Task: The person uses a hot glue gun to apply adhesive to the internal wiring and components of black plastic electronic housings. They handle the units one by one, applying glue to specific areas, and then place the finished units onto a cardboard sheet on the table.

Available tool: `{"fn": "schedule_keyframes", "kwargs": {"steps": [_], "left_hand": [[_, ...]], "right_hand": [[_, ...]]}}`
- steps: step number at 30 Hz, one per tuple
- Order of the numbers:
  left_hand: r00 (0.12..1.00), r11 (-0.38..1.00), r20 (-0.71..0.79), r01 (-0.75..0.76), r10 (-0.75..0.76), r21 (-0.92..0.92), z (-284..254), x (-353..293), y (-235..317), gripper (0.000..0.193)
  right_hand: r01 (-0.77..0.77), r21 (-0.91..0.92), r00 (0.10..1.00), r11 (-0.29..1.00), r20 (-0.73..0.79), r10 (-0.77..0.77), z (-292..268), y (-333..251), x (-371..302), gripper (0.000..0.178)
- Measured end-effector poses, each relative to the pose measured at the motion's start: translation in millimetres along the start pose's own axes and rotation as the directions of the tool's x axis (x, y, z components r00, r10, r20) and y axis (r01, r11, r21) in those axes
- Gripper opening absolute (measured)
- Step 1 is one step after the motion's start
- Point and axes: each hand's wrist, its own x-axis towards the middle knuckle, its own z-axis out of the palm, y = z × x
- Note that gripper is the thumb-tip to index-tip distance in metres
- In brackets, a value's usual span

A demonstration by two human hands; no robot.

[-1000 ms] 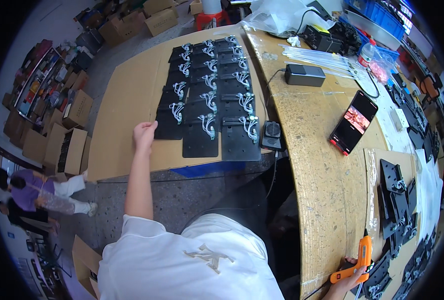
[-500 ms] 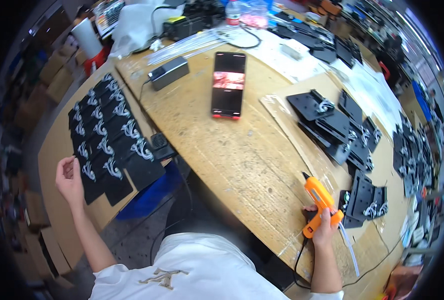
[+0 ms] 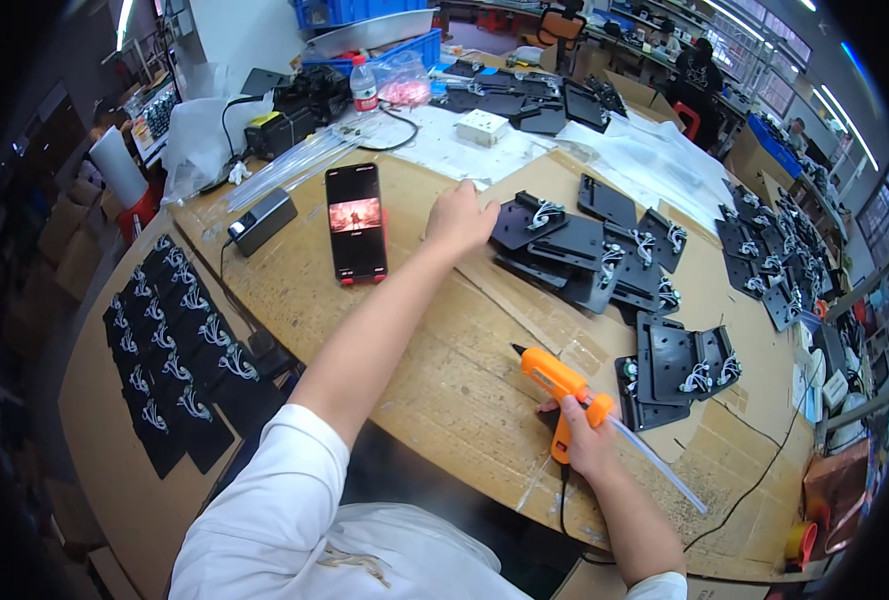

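My right hand [image 3: 588, 437] is wrapped round the handle of an orange hot glue gun [image 3: 553, 374], whose dark nozzle points up and left. A clear glue stick [image 3: 660, 468] juts from its rear, and a black cord hangs below the grip. Across the table my left hand [image 3: 461, 222] reaches beside the nearest black plastic plate [image 3: 528, 222] with white wires. Thumb and forefinger look apart with nothing visible between them; the other fingers are partly hidden. Several more black plates [image 3: 571, 243] lie stacked and overlapping to its right.
A phone [image 3: 356, 225] stands on a red holder left of my arm, near a grey box [image 3: 263, 222] with a cable. Rows of black wired pieces [image 3: 172, 350] cover cardboard at left. Another black cluster [image 3: 773, 250] lies far right. A bottle [image 3: 364, 85] stands at the back.
My left hand has swung from the cardboard at the left across the table to the black plates. The view has turned right and up. The glue gun stays in my right hand.
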Motion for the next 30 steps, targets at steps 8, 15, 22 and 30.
{"fn": "schedule_keyframes", "kwargs": {"steps": [8, 15, 22, 30], "left_hand": [[0.758, 0.989, 0.644, 0.006, -0.102, 0.15, -7, 22, 80, 0.089], [0.832, 0.994, 0.55, 0.02, -0.078, 0.111, 9, 14, 70, 0.099], [0.787, 0.989, 0.604, 0.048, -0.122, 0.138, 15, 13, 76, 0.099], [0.98, 0.985, 0.155, -0.101, 0.123, -0.144, -21, -10, 52, 0.058]], "right_hand": [[-0.029, 0.025, 0.996, 0.999, -0.078, 0.031, -9, -3, -5, 0.027], [-0.026, 0.107, 0.997, 0.994, -0.075, 0.034, -3, -8, -2, 0.025], [-0.018, 0.102, 0.998, 0.995, -0.066, 0.025, -3, -2, -1, 0.026], [-0.029, 0.118, 0.995, 0.993, -0.092, 0.04, -2, -5, -5, 0.027]]}}
